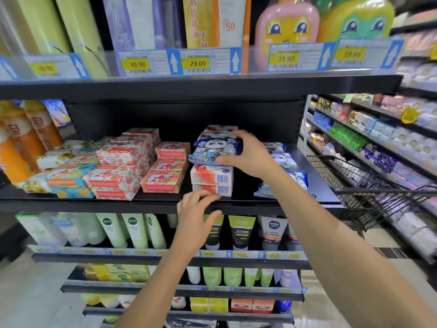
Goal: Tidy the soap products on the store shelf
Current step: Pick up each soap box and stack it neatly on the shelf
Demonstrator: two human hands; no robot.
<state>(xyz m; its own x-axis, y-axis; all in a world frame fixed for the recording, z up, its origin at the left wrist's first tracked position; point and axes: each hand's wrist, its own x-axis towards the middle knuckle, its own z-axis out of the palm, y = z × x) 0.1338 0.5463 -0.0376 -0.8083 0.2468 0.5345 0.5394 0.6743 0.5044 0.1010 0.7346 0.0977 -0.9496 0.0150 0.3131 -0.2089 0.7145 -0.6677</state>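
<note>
On the black middle shelf (pixel 165 204), my right hand (pixel 246 153) grips a blue panda-print soap pack (pixel 210 150) that lies on top of two stacked white-and-red soap boxes (pixel 211 182). More of these boxes stand behind it. My left hand (pixel 196 214) hovers at the shelf's front edge just below the lower box, its fingers loosely curved and holding nothing. Two more blue panda packs (pixel 283 176) lie to the right, partly hidden by my right forearm. Red floral soap boxes (pixel 123 166) are stacked to the left.
Orange bottles (pixel 21 143) and yellow-and-teal soap boxes (pixel 68 183) fill the shelf's left end. Tubes of face wash (pixel 241 233) stand on the shelf below. A black wire shopping cart (pixel 369 185) stands at the right, in front of another aisle of shelves.
</note>
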